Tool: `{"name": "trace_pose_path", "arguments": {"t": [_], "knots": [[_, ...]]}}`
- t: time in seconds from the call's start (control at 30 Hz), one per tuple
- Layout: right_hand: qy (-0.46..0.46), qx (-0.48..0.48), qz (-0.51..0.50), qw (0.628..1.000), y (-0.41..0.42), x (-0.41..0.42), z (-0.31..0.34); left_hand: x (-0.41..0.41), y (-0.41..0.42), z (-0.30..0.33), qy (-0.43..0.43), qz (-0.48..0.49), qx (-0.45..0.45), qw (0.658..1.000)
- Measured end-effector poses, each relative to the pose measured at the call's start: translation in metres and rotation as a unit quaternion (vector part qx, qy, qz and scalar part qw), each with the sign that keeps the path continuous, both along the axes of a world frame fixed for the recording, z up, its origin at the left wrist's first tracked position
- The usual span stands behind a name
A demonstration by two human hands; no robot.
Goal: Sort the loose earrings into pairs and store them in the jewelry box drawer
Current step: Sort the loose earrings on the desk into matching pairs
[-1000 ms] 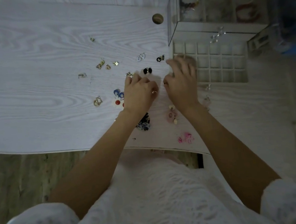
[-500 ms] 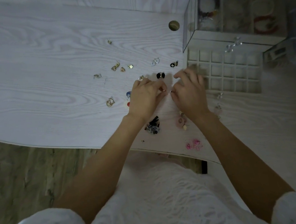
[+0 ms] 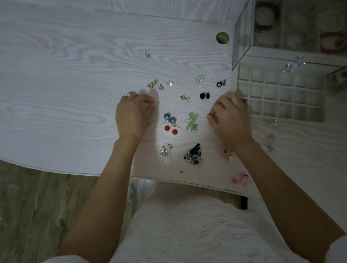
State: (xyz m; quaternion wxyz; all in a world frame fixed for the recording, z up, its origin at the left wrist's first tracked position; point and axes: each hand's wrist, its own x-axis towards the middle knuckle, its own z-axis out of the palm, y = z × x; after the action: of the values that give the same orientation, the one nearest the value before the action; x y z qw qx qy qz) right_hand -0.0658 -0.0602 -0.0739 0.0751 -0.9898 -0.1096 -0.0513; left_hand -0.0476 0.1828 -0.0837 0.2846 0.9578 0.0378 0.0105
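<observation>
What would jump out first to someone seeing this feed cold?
Probably the red-and-white flower earrings, the brightest thing on the table, lying between the left hand and the blurred right hand. Next, the gridded jewelry box drawer, pulled out at right with every visible compartment seemingly empty, while other earrings lie scattered across the tabletop.

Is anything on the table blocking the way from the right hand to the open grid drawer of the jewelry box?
Nothing visible does. The right hand hovers just left of the drawer, its blurred fingertips near the drawer's near-left corner. The black earrings lie further left, off that path. The compartments in view look empty.
</observation>
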Motion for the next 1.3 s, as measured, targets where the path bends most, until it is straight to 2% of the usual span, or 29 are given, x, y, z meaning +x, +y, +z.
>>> {"name": "trace_pose_path", "arguments": {"t": [0.23,0.33,0.43,0.63,0.87,1.03,1.13,1.3], "knots": [[0.053,0.041,-0.028,0.997,0.002,0.0,-0.003,0.007,-0.001,-0.002,-0.005,-0.022,-0.006,1.0],[0.04,0.073,-0.039,0.996,0.006,0.001,-0.003,0.013,0.003,0.0,0.004,-0.007,-0.014,1.0],[0.02,0.07,-0.036,0.997,0.007,0.002,-0.003,0.025,0.006,0.004,-0.008,0.017,-0.033,0.999],[0.045,0.063,-0.035,0.996,0.006,0.001,0.0,0.062,0.014,0.008,-0.033,0.036,-0.05,0.998],[0.054,0.08,-0.023,0.995,0.004,0.01,-0.005,0.114,0.009,0.001,0.013,0.008,-0.037,0.999],[0.083,0.098,-0.029,0.991,0.003,0.011,-0.007,0.123,-0.003,0.0,0.025,-0.009,-0.03,0.999],[0.088,0.081,-0.029,0.992,0.002,0.01,-0.008,0.109,-0.01,0.011,0.009,-0.042,-0.037,0.998],[0.051,0.056,-0.058,0.995,0.002,-0.006,0.0,0.045,-0.064,0.035,-0.051,-0.206,-0.051,0.976]]}}
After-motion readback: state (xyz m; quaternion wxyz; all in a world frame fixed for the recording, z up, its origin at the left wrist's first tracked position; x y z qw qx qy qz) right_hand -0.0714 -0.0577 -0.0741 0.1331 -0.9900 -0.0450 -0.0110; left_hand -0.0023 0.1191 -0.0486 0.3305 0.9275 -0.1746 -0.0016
